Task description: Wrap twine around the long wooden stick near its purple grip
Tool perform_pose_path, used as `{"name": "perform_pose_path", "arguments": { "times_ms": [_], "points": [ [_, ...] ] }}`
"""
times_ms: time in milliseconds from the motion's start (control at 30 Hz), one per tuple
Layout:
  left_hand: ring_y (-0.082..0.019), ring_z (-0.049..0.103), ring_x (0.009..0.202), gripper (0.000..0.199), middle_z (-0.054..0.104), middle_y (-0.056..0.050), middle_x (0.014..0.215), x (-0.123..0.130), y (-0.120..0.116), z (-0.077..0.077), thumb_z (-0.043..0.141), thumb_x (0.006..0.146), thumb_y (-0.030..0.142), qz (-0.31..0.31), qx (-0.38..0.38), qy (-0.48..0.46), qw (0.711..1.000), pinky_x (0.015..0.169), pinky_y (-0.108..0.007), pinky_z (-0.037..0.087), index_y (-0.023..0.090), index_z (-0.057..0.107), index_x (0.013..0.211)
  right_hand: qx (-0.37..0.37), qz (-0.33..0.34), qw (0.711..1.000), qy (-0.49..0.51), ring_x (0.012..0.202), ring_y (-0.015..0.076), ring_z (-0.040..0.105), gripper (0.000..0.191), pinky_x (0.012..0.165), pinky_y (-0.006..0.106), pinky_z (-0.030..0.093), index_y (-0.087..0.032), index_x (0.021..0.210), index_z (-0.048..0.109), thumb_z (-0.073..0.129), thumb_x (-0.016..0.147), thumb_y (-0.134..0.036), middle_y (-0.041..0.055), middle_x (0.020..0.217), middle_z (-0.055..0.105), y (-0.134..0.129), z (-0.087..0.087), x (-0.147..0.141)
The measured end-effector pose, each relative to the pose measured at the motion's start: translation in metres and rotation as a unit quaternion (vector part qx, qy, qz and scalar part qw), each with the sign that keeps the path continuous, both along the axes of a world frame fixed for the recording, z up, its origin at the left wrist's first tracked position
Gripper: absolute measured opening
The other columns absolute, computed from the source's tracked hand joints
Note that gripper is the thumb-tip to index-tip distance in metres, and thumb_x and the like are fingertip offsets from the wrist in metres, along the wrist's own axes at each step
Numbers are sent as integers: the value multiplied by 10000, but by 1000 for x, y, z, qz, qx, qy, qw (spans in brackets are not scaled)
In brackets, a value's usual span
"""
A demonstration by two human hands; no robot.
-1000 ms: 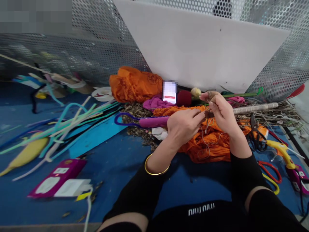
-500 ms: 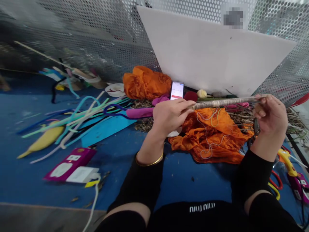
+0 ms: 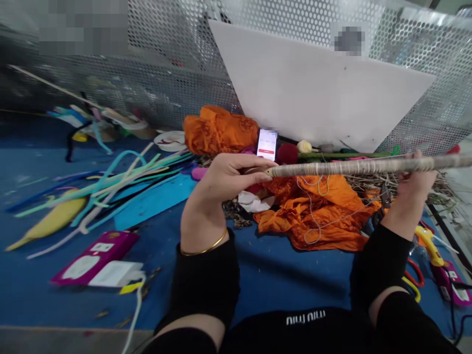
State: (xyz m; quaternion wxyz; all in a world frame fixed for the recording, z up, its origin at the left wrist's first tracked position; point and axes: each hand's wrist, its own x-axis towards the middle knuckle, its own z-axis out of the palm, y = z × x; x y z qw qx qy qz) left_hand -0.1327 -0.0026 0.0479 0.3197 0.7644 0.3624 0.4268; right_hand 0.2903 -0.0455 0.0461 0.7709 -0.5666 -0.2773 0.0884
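My left hand (image 3: 221, 179) pinches the left end of a long stick (image 3: 342, 168) wound with pale and grey thread. The stick lies almost level and runs off the right edge of view. My right hand (image 3: 416, 189) is closed at the stick farther right; the stick crosses in front of it, so part of its grip is hidden. Beneath the stick, loose thread (image 3: 312, 211) trails over a crumpled orange cloth (image 3: 283, 227). Beside the cloth sits a crumpled white piece (image 3: 252, 201).
Behind stand a lit phone (image 3: 267, 145), an orange cloth bundle (image 3: 219, 130) and a white board (image 3: 317, 88). Pipe cleaners (image 3: 110, 184), a yellow gourd-like thing (image 3: 55, 221) and a purple box (image 3: 106, 250) lie left. Scissors (image 3: 415, 273) and a yellow glue gun (image 3: 429, 243) are at right.
The stick has come nearer the camera and now extends past my right hand out of view. My left hand has shifted left with its end. The view has turned slightly.
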Motion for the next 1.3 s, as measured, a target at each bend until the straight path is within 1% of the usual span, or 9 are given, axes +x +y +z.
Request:
{"name": "perform_pose_path", "arguments": {
  "times_ms": [100,200,300,400,633,833,1000,1133,1300],
  "points": [
    [-166,595,626,219,744,-31,747,17,-2,-2,836,724,311,32,-23,-96,995,567,-281,466,239,872,927,-111,69,982,-134,429,80,402,251,445,259,295,-184,706,665,662,867,-376,-47,542,555,4,-5,-12],
    [-109,493,518,293,653,-6,612,35,-5,-3,822,722,297,45,-63,-169,983,503,-244,397,195,877,991,-230,160,881,-382,692,176,620,263,684,318,481,-184,822,755,663,873,-425,40,730,691,3,-6,-31],
    [-78,439,491,348,594,10,568,49,-9,-4,813,730,289,33,-87,-204,974,472,-212,324,136,867,1038,-194,-4,861,-471,978,275,675,262,897,431,518,-188,905,761,650,902,-425,135,1052,730,1,-4,-61],
    [-69,434,494,362,613,4,597,58,-11,-5,825,740,292,11,-99,-215,972,467,-203,321,112,859,1053,-46,-54,897,-437,1080,283,674,263,1018,475,512,-204,917,729,597,973,-425,130,1050,720,3,-5,-103],
    [-158,662,743,413,783,-69,856,67,-12,-6,875,742,398,-42,-124,-234,963,670,-256,546,126,853,1053,-17,458,827,-326,860,165,689,262,822,318,583,-228,1055,691,667,957,-470,36,959,735,1,-20,-174],
    [-176,697,803,432,792,-71,872,72,-7,-10,870,753,405,-34,-133,-261,955,743,-282,574,111,839,1068,85,306,878,-358,970,193,695,275,911,383,572,-228,790,705,598,1014,-346,45,924,682,-16,-11,-172],
    [-188,705,857,452,809,-88,960,83,-7,-15,880,727,471,-63,-161,-252,952,803,-299,572,113,832,999,230,450,833,-224,754,191,684,346,842,441,597,-242,761,628,548,1038,-433,10,734,611,-9,-22,-189],
    [-113,603,664,503,755,-49,827,82,-7,-16,900,697,533,-75,-213,-240,944,615,-230,475,110,805,952,208,455,860,-102,445,85,352,442,549,269,405,-212,647,491,606,1014,-431,-73,513,352,-4,-24,-193],
    [-78,544,594,550,708,-28,765,74,-6,-16,964,620,487,-139,-301,-242,912,548,-199,408,106,789,976,174,422,886,-83,501,83,358,444,542,264,327,-201,629,519,672,974,-436,-52,552,429,-4,-23,-185]
  ]
}}
